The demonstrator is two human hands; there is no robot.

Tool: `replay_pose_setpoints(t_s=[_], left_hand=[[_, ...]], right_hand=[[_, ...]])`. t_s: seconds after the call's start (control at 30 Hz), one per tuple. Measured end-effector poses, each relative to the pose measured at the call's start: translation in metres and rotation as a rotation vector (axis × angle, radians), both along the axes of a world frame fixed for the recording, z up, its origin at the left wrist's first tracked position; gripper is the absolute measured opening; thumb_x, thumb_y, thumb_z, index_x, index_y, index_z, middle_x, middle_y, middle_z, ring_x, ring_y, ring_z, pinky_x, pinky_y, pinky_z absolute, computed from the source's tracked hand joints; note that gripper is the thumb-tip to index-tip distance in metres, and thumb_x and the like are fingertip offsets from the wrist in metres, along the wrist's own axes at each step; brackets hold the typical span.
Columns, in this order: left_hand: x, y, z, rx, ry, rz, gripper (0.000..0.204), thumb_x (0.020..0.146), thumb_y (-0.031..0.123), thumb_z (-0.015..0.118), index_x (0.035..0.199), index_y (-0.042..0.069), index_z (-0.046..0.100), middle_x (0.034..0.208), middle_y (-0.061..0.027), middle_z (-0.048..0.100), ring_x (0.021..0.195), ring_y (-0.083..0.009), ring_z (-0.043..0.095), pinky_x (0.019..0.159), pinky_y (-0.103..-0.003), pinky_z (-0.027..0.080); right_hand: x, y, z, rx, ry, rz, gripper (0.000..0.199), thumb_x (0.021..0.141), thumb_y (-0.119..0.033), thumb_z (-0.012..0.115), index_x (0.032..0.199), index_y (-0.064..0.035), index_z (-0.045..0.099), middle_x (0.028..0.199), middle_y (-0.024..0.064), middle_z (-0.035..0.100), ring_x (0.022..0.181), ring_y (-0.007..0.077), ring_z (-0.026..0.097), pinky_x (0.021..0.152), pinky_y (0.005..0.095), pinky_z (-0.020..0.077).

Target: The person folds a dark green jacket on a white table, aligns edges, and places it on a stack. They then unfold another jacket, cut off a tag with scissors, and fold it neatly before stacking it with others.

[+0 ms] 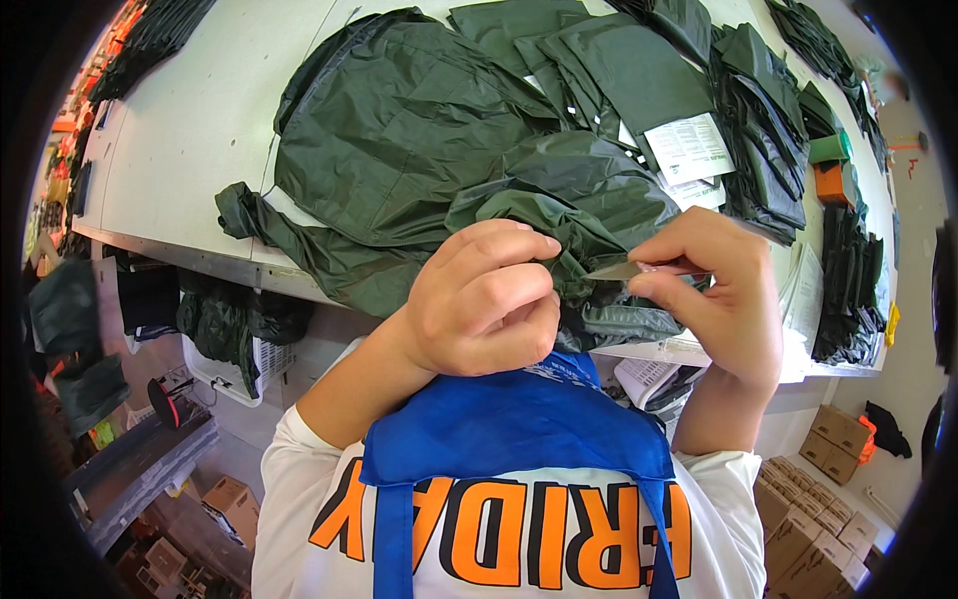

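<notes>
A dark green, thin, shiny garment [399,150] lies bunched over the near side of the table, with part of it hanging past the front edge. My left hand [489,299] is closed at a gathered fold of it, thumb and fingertips pinched on the cloth. Close beside, my right hand [714,285] holds a small pointed metal blade [614,272], which looks like thread snips; its handle is mostly hidden by my fingers. The blade tip points left at the fold by my left fingertips.
Folded green garments [629,80] with white printed sheets [689,150] lie at the back right of the pale table [190,130]. More dark stacks [848,290] stand at the right. A white basket [230,369] sits below the front edge; cardboard boxes [818,519] are on the floor at right.
</notes>
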State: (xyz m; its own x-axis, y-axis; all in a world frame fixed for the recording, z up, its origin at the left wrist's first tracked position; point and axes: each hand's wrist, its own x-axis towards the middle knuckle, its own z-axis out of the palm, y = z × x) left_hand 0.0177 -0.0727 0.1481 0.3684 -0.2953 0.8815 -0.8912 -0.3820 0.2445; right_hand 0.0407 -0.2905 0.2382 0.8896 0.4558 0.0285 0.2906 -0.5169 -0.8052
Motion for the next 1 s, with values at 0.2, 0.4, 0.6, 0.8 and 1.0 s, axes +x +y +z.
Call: replay_pose_setpoints(t_s=[0.2,0.4,0.6,0.8,1.0], left_hand=[[-0.001,0.0,-0.002,-0.032,0.034,-0.047,0.021,0.059,-0.006,0.071,0.07,0.007,0.058,0.093,-0.009,0.047,0.086,-0.0312,0.062,0.069,-0.043,0.054],[0.0,-0.002,-0.004,-0.049,0.026,-0.074,0.021,0.059,-0.006,0.071,0.069,0.006,0.058,0.093,-0.0091,0.045,0.086,-0.0313,0.061,0.068,-0.042,0.054],[0.004,-0.004,-0.005,-0.037,0.017,-0.077,0.02,0.059,-0.005,0.071,0.07,0.006,0.058,0.094,-0.009,0.045,0.086,-0.0313,0.061,0.068,-0.042,0.054],[-0.007,0.01,0.0,-0.084,0.141,-0.063,0.017,0.063,0.002,0.074,0.076,0.009,0.065,0.095,-0.0094,0.051,0.093,-0.032,0.059,0.081,-0.046,0.053],[-0.021,-0.007,-0.012,-0.366,0.581,-0.054,0.013,0.076,0.015,0.073,0.079,0.018,0.062,0.126,-0.0103,0.044,0.123,-0.0361,0.036,0.107,-0.058,0.021]], right_hand=[[-0.005,0.011,-0.006,0.041,-0.177,-0.027,0.022,0.066,-0.003,0.077,0.085,0.0012,0.067,0.077,0.0089,0.062,0.069,0.0227,0.06,0.056,0.0304,0.0458],[-0.006,0.017,0.0,-0.148,-0.357,-0.005,0.021,0.065,-0.01,0.076,0.082,-0.0023,0.066,0.077,0.0079,0.062,0.069,0.027,0.056,0.062,0.0365,0.0442],[-0.003,0.014,-0.002,-0.197,-0.439,0.016,0.019,0.067,-0.009,0.076,0.082,-0.0028,0.066,0.075,0.0069,0.06,0.067,0.023,0.055,0.061,0.0335,0.0439],[0.012,-0.025,-0.063,0.659,0.162,-0.228,0.044,0.082,-0.024,0.072,0.114,0.0022,0.059,0.087,0.0024,0.06,0.068,0.0068,0.048,0.059,0.0231,0.0422],[-0.029,-0.001,-0.122,0.899,0.82,-0.27,0.062,0.079,-0.029,0.074,0.126,0.0031,0.049,0.115,0.0126,0.059,0.104,0.0231,0.06,0.089,0.033,0.0498]])
